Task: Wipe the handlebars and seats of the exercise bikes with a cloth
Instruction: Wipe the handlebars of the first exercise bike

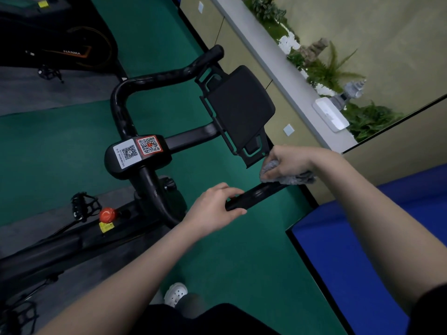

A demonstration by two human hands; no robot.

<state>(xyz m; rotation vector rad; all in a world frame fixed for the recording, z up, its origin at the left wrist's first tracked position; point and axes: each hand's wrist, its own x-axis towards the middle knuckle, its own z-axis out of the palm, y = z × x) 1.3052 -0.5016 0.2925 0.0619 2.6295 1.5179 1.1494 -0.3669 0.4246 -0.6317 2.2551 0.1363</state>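
Observation:
The black handlebar [256,195] of an exercise bike runs across the middle of the view. My left hand [214,207] grips its near arm from the left, fingers curled round the bar. My right hand [290,163] holds a grey cloth [287,178] bunched on the same arm, further toward its tip. The far arm of the handlebar [169,76] curves up to the top of the view. A black tablet holder [239,110] sits between the two arms. The seat is out of view.
A console with two QR stickers [137,151] sits on the stem, a red knob [108,213] and a pedal [84,205] below it. A second bike [60,44] stands at top left. A blue mat [362,238] lies at right, a planter ledge [314,56] beyond.

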